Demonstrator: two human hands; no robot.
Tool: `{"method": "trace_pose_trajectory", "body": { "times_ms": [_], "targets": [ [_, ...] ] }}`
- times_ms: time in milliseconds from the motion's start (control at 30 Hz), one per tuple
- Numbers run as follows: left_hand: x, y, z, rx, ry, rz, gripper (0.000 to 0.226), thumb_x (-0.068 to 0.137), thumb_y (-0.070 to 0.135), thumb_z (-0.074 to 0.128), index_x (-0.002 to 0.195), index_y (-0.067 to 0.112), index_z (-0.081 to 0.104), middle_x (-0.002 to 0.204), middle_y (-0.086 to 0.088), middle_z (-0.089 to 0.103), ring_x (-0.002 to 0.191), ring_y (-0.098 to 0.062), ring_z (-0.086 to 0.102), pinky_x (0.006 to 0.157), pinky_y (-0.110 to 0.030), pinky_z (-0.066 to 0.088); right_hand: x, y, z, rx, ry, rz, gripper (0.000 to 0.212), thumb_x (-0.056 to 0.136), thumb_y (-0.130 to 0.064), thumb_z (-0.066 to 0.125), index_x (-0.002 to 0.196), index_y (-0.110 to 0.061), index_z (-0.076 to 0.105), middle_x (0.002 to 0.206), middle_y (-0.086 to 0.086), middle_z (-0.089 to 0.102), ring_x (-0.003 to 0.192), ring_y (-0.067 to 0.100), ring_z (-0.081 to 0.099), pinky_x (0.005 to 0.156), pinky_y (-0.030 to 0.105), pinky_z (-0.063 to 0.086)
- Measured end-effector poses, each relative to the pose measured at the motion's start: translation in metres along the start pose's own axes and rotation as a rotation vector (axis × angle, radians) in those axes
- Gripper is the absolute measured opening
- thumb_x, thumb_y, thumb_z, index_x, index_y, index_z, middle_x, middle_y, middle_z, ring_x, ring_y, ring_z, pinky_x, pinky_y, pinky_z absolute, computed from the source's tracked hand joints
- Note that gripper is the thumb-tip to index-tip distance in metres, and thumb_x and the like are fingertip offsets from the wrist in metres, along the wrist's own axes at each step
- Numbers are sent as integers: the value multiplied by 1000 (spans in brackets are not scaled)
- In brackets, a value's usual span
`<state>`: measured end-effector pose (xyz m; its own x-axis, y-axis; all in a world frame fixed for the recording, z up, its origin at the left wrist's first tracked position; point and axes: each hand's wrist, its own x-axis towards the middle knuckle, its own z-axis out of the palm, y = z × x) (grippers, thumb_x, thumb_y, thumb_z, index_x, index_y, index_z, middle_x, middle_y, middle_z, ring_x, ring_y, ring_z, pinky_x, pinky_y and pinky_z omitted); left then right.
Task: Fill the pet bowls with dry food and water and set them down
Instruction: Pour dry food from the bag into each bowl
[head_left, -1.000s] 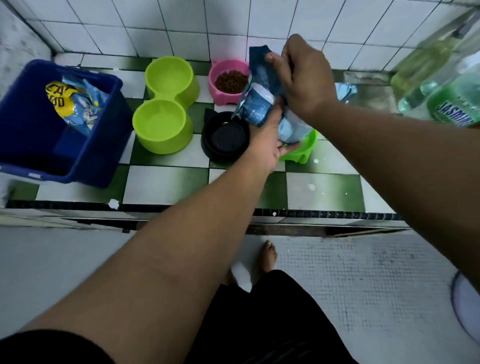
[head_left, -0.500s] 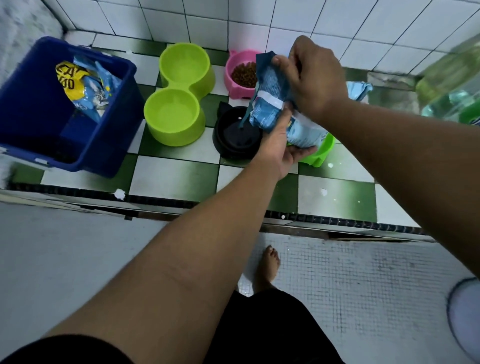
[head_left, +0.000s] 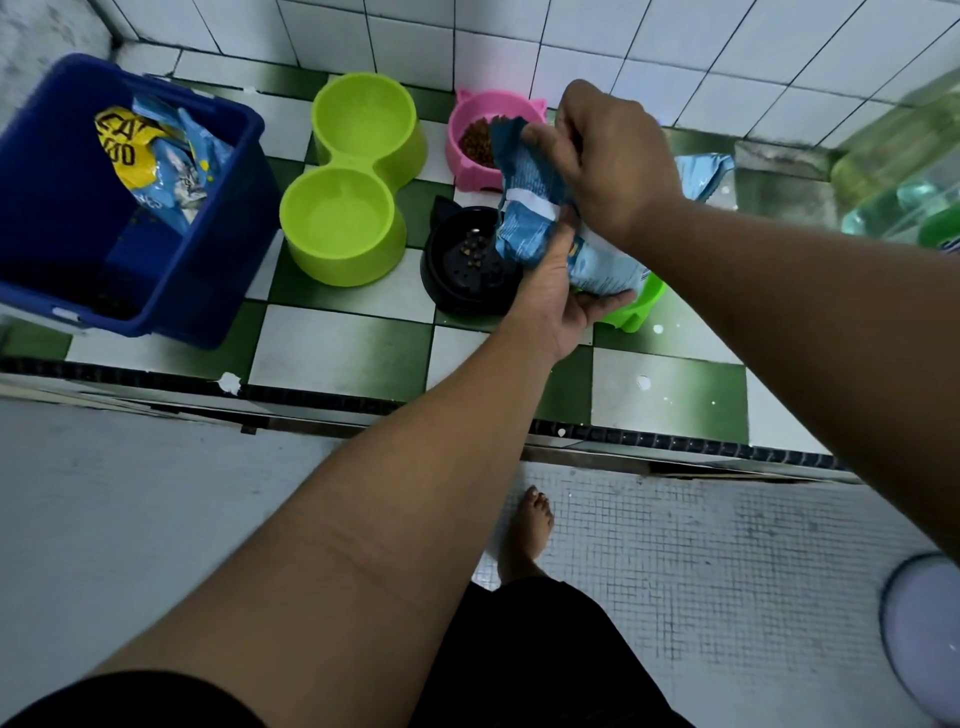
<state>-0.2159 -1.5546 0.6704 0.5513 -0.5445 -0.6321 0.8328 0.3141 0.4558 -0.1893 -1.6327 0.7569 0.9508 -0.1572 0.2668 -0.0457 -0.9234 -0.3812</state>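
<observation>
A blue food bag (head_left: 524, 208) is tilted over the black bowl (head_left: 465, 265), and a few brown kibbles lie or fall in that bowl. My left hand (head_left: 558, 291) cups the bag from below. My right hand (head_left: 602, 156) grips its upper end. Behind the black bowl stands a pink bowl (head_left: 480, 150) with kibble in it. A lime double bowl (head_left: 353, 182) sits to the left, both cups without food. A small green bowl (head_left: 636, 306) shows partly under the bag.
A dark blue bin (head_left: 78, 249) at the left holds another cat food bag (head_left: 156, 161). Green bottles (head_left: 904, 171) stand at the right. The green-and-white tiled ledge (head_left: 337, 353) ends in a black-edged step. My bare foot (head_left: 530, 530) is on the floor below.
The bag has tipped lower toward the black bowl and kibble now shows inside it. Both hands kept their hold on the bag.
</observation>
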Motion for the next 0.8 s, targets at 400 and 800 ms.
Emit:
{"method": "trace_pose_trajectory", "body": {
  "times_ms": [400,800],
  "targets": [
    [-5,-2,2,-44,-14,9,64,96,56,62,139,9,58,134,-20,65,114,-39,67,83,-56,59,-4,-1,-4,-4,1,-37,37,100,-51,42,89,-16,47,76,3,50,71,21,45,63,31,28],
    [-9,0,5,-30,1,26,65,95,54,63,140,8,57,134,-20,65,118,-40,66,89,-57,59,-4,-3,-10,11,17,-67,36,100,-51,43,87,-17,44,75,0,48,69,19,43,62,31,26]
  ]
}}
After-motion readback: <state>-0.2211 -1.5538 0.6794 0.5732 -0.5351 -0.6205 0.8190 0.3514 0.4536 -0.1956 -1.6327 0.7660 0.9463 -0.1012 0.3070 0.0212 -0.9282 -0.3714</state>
